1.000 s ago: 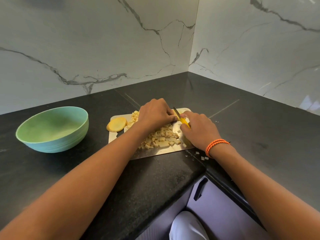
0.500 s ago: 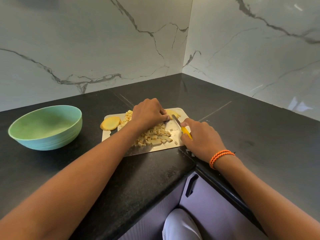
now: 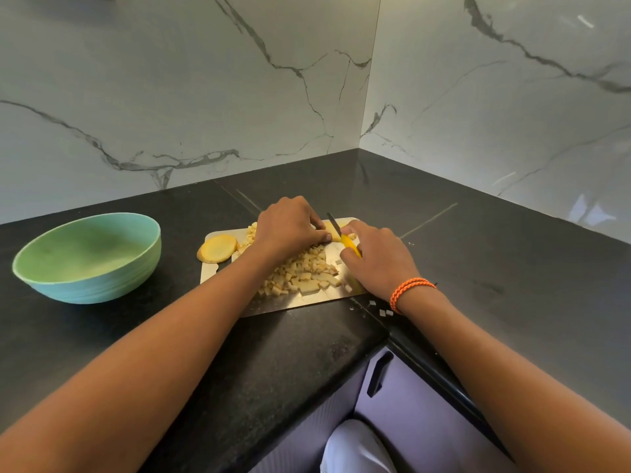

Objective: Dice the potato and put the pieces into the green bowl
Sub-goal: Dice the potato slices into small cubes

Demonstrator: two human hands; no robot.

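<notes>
On a steel cutting board (image 3: 218,273), the left hand (image 3: 290,227) curls over a potato piece (image 3: 333,231) while the right hand (image 3: 377,257) grips a yellow-handled knife (image 3: 348,242). A heap of diced potato (image 3: 304,273) lies beside them; one potato slice (image 3: 218,248) waits uncut. The green bowl (image 3: 88,256), well apart, holds nothing yet.

The cutting board (image 3: 290,307) looks like shiny metal. The dark surface (image 3: 170,336) is speckled polished stone, the walls (image 3: 170,97) glossy veined marble, the green bowl (image 3: 102,285) matt and ribbed.
</notes>
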